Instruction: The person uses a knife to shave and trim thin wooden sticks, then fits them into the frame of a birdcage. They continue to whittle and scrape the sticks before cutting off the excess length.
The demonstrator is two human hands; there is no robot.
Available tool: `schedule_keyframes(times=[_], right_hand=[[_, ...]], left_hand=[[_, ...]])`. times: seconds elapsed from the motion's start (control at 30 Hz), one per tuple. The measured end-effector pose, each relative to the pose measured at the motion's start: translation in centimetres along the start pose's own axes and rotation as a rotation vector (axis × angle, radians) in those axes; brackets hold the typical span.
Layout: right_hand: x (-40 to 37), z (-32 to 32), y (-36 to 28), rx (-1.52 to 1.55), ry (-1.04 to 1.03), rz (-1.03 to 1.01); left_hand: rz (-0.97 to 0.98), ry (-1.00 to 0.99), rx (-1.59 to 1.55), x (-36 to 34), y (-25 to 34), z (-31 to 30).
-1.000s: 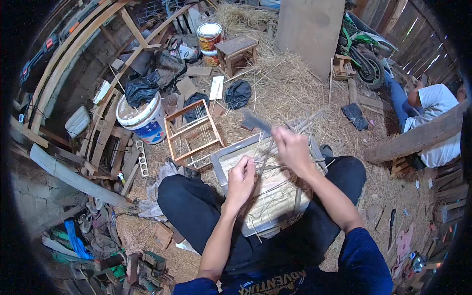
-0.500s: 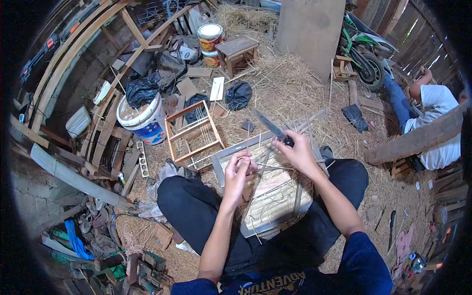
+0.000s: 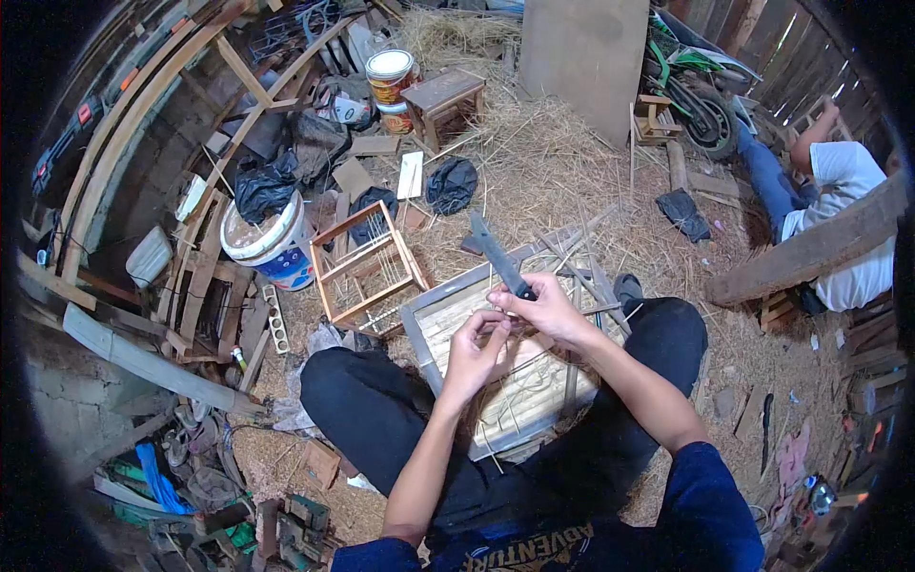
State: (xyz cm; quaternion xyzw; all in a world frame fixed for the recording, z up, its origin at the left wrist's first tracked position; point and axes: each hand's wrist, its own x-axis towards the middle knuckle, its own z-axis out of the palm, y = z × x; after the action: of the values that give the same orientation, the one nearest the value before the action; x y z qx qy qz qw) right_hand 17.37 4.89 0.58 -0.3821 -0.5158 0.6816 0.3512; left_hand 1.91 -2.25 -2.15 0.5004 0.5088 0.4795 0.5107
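I sit on the ground with a flat frame of bamboo slats [image 3: 522, 396] resting across my lap. My right hand [image 3: 545, 307] grips the handle of a dark knife [image 3: 494, 251], whose blade points up and to the left. My left hand [image 3: 475, 355] is just below it, fingers pinched on a thin bamboo stick [image 3: 534, 364] that lies across the frame. The two hands nearly touch over the frame's upper part. Several loose thin sticks stick out past the frame's far edge.
A small wooden cage frame [image 3: 366, 264] stands left of my knee, with a white bucket [image 3: 267, 244] beyond it. Paint cans [image 3: 391, 78] and a wooden stool [image 3: 441, 96] stand on the straw further off. A person in a white shirt [image 3: 839, 195] sits at right near a motorbike [image 3: 694, 88].
My right hand has come down and left with the knife until it meets my left hand. The left hand stayed on the stick over the frame.
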Motion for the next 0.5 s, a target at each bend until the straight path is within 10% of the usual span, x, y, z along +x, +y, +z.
schedule_keyframes(times=[0.5], right_hand=[[0.1, -1.3, 0.3, -0.264, -0.173, -0.158]], left_hand=[[0.28, 0.184, 0.299, 0.2, 3.3, -0.9]])
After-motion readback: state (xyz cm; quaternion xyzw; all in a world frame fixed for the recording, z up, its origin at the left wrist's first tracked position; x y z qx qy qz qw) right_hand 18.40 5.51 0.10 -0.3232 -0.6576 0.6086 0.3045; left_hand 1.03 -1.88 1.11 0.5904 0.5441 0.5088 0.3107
